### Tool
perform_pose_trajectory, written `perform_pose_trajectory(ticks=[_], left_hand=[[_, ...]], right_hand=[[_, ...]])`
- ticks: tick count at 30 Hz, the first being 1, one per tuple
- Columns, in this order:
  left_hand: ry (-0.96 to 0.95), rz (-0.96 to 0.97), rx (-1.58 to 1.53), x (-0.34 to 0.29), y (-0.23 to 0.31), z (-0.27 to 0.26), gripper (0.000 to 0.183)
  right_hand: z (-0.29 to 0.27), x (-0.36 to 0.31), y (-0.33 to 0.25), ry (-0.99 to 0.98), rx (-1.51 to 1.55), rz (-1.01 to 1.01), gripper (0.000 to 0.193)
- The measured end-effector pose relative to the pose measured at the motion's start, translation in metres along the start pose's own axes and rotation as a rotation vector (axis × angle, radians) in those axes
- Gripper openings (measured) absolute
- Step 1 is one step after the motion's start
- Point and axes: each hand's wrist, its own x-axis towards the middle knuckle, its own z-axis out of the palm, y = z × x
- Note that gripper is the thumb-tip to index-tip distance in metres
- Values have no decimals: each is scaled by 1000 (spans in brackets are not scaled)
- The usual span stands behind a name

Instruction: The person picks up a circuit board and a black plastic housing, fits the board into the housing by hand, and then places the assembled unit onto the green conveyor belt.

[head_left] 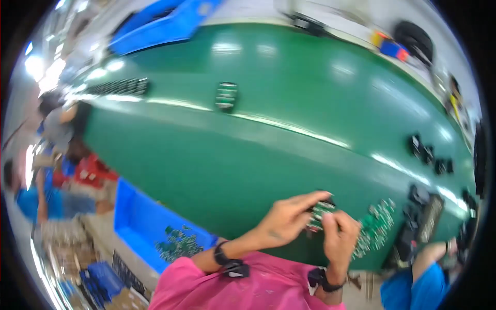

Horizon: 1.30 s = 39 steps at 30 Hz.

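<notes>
Close to my body, at the table's near edge, I hold a green circuit board (321, 211) seated in or against a small black casing. My left hand (287, 219) grips it from the left, with the fingers stretched along its far side and the thumb nearer me. My right hand (341, 237) is curled at its right side, fingertips pressed to the board. The fingers hide part of the casing. Just right of my right hand lies a heap of loose green circuit boards (376, 227) on the green table (206, 155).
A blue bin (132, 214) with more boards stands at my left. Further off are a single board unit (226, 97), a row of black units (121, 87) and a blue crate (160, 28). Black parts (429, 155) lie right. A person in blue (418, 287) sits at my right.
</notes>
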Motion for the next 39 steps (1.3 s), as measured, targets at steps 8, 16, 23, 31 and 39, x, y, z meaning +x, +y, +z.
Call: perform_pose_trajectory(ticks=[8, 16, 23, 31, 39], left_hand=[[43, -270, -166, 3, 3, 11, 36], [109, -289, -210, 1, 5, 20, 31], [81, -407, -331, -5, 8, 10, 30], [271, -22, 37, -24, -6, 11, 29], [368, 324, 285, -21, -13, 5, 33]], right_hand=[[3, -4, 3, 60, -70, 6, 20], [12, -10, 6, 74, 54, 160, 18], [16, -8, 3, -142, 20, 64, 39], [44, -9, 6, 29, 91, -259, 36], [51, 1, 2, 89, 60, -348, 31]])
